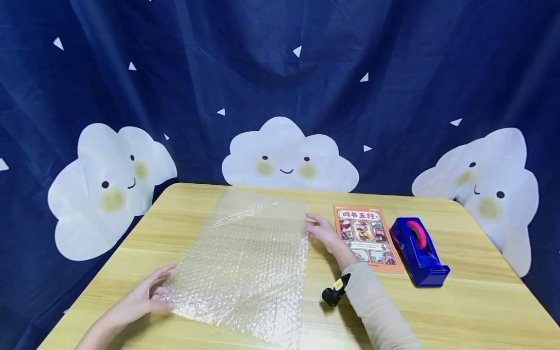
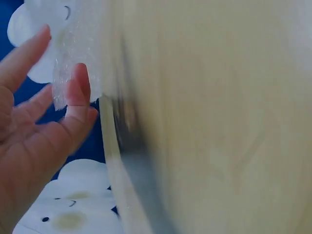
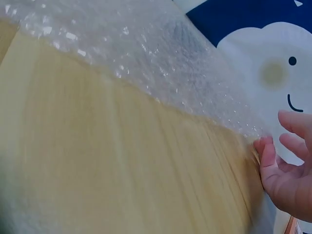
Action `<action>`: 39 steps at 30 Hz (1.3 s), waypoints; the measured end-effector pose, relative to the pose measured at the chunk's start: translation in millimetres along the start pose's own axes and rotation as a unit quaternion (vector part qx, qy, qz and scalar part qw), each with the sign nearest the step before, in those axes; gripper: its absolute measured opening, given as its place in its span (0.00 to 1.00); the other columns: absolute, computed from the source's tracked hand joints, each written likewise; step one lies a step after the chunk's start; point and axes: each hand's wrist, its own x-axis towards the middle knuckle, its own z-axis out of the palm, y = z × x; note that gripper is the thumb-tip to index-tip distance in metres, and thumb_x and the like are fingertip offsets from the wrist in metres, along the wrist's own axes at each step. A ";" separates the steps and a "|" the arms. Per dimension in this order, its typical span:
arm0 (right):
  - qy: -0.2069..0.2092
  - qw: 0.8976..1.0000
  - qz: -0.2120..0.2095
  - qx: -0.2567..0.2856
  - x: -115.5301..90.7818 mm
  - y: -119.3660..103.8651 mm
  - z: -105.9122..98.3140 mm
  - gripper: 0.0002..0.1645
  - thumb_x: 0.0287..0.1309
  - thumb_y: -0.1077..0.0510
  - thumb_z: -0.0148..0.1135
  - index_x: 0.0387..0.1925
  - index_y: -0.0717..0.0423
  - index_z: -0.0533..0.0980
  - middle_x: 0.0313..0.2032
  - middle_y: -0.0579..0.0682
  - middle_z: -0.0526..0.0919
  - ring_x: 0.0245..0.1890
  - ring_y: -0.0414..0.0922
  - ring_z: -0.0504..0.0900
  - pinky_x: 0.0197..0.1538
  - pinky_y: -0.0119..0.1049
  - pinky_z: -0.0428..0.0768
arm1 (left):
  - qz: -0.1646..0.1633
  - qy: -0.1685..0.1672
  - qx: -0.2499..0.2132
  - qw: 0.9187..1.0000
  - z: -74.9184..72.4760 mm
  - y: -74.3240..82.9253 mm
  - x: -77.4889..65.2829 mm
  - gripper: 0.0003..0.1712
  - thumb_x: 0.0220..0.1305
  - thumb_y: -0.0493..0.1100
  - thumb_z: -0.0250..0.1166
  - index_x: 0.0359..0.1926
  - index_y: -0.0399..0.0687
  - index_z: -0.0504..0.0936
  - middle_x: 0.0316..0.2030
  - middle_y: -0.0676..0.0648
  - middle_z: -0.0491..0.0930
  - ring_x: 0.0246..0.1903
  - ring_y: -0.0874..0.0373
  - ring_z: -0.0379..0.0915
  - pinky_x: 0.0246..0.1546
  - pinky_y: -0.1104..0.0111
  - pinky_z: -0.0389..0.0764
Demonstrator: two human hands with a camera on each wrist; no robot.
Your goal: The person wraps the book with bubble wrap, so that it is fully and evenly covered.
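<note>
A clear sheet of bubble wrap (image 1: 247,260) lies spread across the table, slightly askew. At its near left corner is my left hand (image 1: 142,296), its fingers apart and close to the edge. The left wrist view has the same hand (image 2: 46,124) with spread fingers and a strip of wrap (image 2: 80,44) behind them. My right hand (image 1: 324,232) touches the sheet's right edge near the far end. In the right wrist view, its fingertips meet the wrap's edge while other fingers stand apart; whether they pinch it is unclear.
An orange illustrated book (image 1: 365,238) lies right of my right hand. Beside it stands a blue tape dispenser (image 1: 422,257) with a red roll. A small black object with a yellow label (image 1: 334,291) shows at my right wrist. A dark blue curtain (image 1: 262,63) hangs behind the table.
</note>
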 end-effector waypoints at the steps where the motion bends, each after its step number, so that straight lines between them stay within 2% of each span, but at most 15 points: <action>1: -0.002 1.000 0.000 -0.008 0.0 0.5 -0.3 0.33 0.55 0.68 0.53 0.64 0.65 0.58 0.44 0.60 0.75 0.28 0.37 0.72 0.34 0.26 0.72 | -0.011 -0.009 -0.029 0.999 -2.5 -0.5 0.3 0.42 0.52 0.28 0.61 0.67 0.47 0.55 0.55 0.14 0.42 0.33 0.67 0.69 0.34 0.74 0.75; 2: -0.005 1.000 -0.002 -0.017 0.1 1.1 -0.6 0.32 0.56 0.67 0.53 0.64 0.66 0.59 0.43 0.58 0.75 0.28 0.37 0.72 0.34 0.26 0.72 | -0.024 -0.018 -0.054 0.998 -4.7 -0.8 0.2 0.40 0.54 0.28 0.60 0.66 0.53 0.58 0.56 0.14 0.40 0.35 0.67 0.69 0.36 0.74 0.75; 4: -0.006 0.999 -0.004 -0.032 0.0 2.0 -0.7 0.31 0.57 0.66 0.54 0.63 0.65 0.61 0.42 0.57 0.76 0.29 0.37 0.72 0.34 0.26 0.72 | -0.046 -0.033 -0.087 0.995 -8.5 -1.5 0.2 0.37 0.56 0.29 0.57 0.63 0.65 0.63 0.56 0.18 0.45 0.38 0.66 0.70 0.40 0.73 0.75; 6: -0.009 0.999 -0.011 -0.046 -0.2 3.1 -0.7 0.30 0.56 0.66 0.54 0.61 0.67 0.63 0.42 0.58 0.76 0.30 0.37 0.73 0.35 0.27 0.73 | -0.055 -0.047 -0.103 0.992 -10.4 -1.7 0.7 0.33 0.57 0.29 0.56 0.60 0.65 0.66 0.57 0.30 0.56 0.41 0.66 0.69 0.40 0.71 0.76; 8: -0.008 0.998 -0.017 -0.056 -0.5 4.0 -0.7 0.29 0.55 0.67 0.55 0.60 0.68 0.64 0.44 0.60 0.76 0.33 0.39 0.73 0.36 0.27 0.73 | -0.056 -0.063 -0.112 0.990 -11.6 -1.6 1.5 0.30 0.58 0.30 0.56 0.60 0.58 0.68 0.54 0.42 0.64 0.44 0.67 0.69 0.41 0.70 0.77; 10: -0.004 0.998 -0.018 -0.064 -1.1 4.3 -0.3 0.28 0.54 0.68 0.55 0.58 0.69 0.66 0.44 0.61 0.76 0.35 0.39 0.74 0.37 0.27 0.73 | -0.053 -0.070 -0.112 0.990 -11.9 -1.4 2.9 0.28 0.58 0.30 0.56 0.61 0.42 0.66 0.51 0.53 0.66 0.45 0.69 0.69 0.41 0.71 0.77; 13: 0.003 0.997 -0.019 -0.075 -2.7 3.8 0.0 0.27 0.52 0.69 0.54 0.57 0.70 0.67 0.43 0.60 0.76 0.35 0.39 0.74 0.36 0.27 0.73 | -0.052 -0.066 -0.089 0.992 -10.7 -0.1 4.9 0.31 0.57 0.30 0.57 0.60 0.20 0.58 0.53 0.41 0.70 0.47 0.76 0.66 0.41 0.73 0.77; 15: 0.012 0.997 -0.017 -0.076 -3.5 3.6 0.7 0.27 0.52 0.69 0.53 0.56 0.70 0.68 0.41 0.58 0.77 0.34 0.39 0.73 0.36 0.27 0.73 | -0.060 -0.063 -0.066 0.994 -9.9 1.0 6.1 0.34 0.57 0.30 0.57 0.58 0.15 0.53 0.55 0.28 0.65 0.48 0.80 0.64 0.41 0.74 0.76; 18: 0.019 0.997 -0.017 -0.073 -4.4 4.5 1.6 0.26 0.52 0.70 0.52 0.56 0.70 0.69 0.37 0.55 0.77 0.32 0.38 0.72 0.35 0.28 0.73 | -0.079 -0.055 -0.022 0.995 -9.0 4.3 6.5 0.34 0.57 0.33 0.58 0.60 0.17 0.55 0.59 0.21 0.55 0.49 0.84 0.58 0.43 0.77 0.72; 21: 0.026 0.997 -0.016 -0.070 -4.7 5.9 2.3 0.26 0.51 0.71 0.52 0.55 0.70 0.69 0.30 0.51 0.74 0.30 0.39 0.70 0.35 0.27 0.72 | -0.089 -0.048 0.017 0.995 -8.8 7.8 5.0 0.34 0.57 0.36 0.59 0.61 0.23 0.58 0.60 0.23 0.56 0.48 0.86 0.54 0.49 0.73 0.67; 25: 0.030 0.997 -0.017 -0.066 -5.4 6.5 2.2 0.27 0.48 0.73 0.51 0.54 0.71 0.69 0.25 0.47 0.70 0.27 0.38 0.68 0.33 0.26 0.71 | -0.076 -0.054 0.007 0.996 -7.8 11.0 3.1 0.37 0.58 0.35 0.59 0.63 0.24 0.53 0.60 0.19 0.50 0.34 0.78 0.64 0.39 0.66 0.74; 27: 0.024 0.997 -0.022 -0.067 -6.2 6.2 1.4 0.27 0.47 0.74 0.50 0.54 0.72 0.69 0.24 0.46 0.68 0.26 0.38 0.68 0.32 0.25 0.70 | -0.067 -0.054 0.005 0.996 -7.2 12.1 2.5 0.38 0.57 0.35 0.59 0.64 0.24 0.51 0.60 0.19 0.48 0.33 0.76 0.64 0.34 0.71 0.73; 34: -0.002 0.998 -0.023 -0.060 -9.1 6.0 -2.2 0.31 0.45 0.77 0.49 0.56 0.73 0.66 0.26 0.46 0.68 0.27 0.38 0.67 0.30 0.24 0.70 | -0.069 -0.040 0.046 0.996 -6.2 14.6 3.2 0.39 0.55 0.35 0.61 0.64 0.26 0.54 0.62 0.22 0.51 0.46 0.88 0.50 0.47 0.48 0.64; 37: -0.015 0.998 -0.026 -0.061 -10.5 6.5 -4.3 0.32 0.45 0.77 0.50 0.57 0.73 0.64 0.28 0.47 0.70 0.28 0.38 0.68 0.31 0.23 0.71 | -0.065 -0.040 0.047 0.996 -6.0 14.4 3.9 0.39 0.56 0.35 0.61 0.64 0.26 0.53 0.62 0.22 0.51 0.46 0.88 0.49 0.47 0.48 0.63; 39: -0.022 0.997 -0.029 -0.063 -11.4 6.9 -5.8 0.32 0.45 0.76 0.50 0.57 0.74 0.64 0.28 0.48 0.70 0.29 0.38 0.69 0.32 0.24 0.71 | -0.059 -0.039 0.045 0.997 -6.1 14.0 4.2 0.39 0.56 0.35 0.61 0.64 0.26 0.53 0.62 0.22 0.51 0.46 0.87 0.50 0.47 0.54 0.65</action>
